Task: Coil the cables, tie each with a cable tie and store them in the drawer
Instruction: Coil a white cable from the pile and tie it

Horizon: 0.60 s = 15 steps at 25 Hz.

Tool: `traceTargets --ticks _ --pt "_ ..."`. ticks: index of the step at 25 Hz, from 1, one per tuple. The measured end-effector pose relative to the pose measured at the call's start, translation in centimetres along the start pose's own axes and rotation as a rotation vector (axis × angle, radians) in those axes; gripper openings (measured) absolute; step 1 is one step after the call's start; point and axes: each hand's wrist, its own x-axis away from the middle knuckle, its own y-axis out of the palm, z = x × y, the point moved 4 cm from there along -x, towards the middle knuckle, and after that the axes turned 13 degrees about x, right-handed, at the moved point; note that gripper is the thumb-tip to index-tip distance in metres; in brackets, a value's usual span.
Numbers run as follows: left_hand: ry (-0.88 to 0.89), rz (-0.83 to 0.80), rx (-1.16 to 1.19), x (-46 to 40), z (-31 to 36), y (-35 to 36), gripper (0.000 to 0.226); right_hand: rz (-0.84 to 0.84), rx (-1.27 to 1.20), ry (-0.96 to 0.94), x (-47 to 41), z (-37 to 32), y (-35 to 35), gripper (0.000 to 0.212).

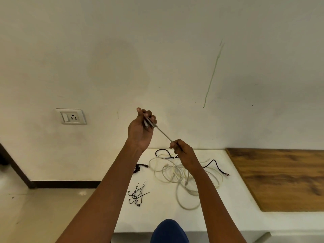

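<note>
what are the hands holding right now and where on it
Both grip one white cable: the left hand near its end, the right hand further along it.

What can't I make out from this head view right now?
- Drawer: none visible in the head view.
- White cables: tangled; the right hand and forearm cover part, so their count is unclear.
- Cable ties: overlapping and too small to count.
- Cable end in the left hand: fingers hide it; connector type unclear.
- Black cable: partly behind the forearm.
</note>
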Motion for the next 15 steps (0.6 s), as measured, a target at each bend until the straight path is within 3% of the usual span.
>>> traceTargets --ticks 3,7,10,15 --pt "0.146 0.109 -0.146 -1.1 1.3 -0.5 0.024 -0.056 0.053 -0.009 0.3 0.1 0.2 0.018" --pt "0.219 0.175 -0.614 -0.9 0.5 -2.2 0.022 -0.1 0.094 -0.129 0.5 -1.9 0.0 0.022" --pt "0.165 0.157 -0.878 -0.2 -1.0 -3.9 0.019 -0.072 0.14 -0.168 0.2 -2.9 -0.2 0.024" --pt "0.021 0.061 -1.12 1.1 -3.3 -5.4 0.022 0.045 0.172 -0.205 -0.3 -3.4 -0.8 0.021"
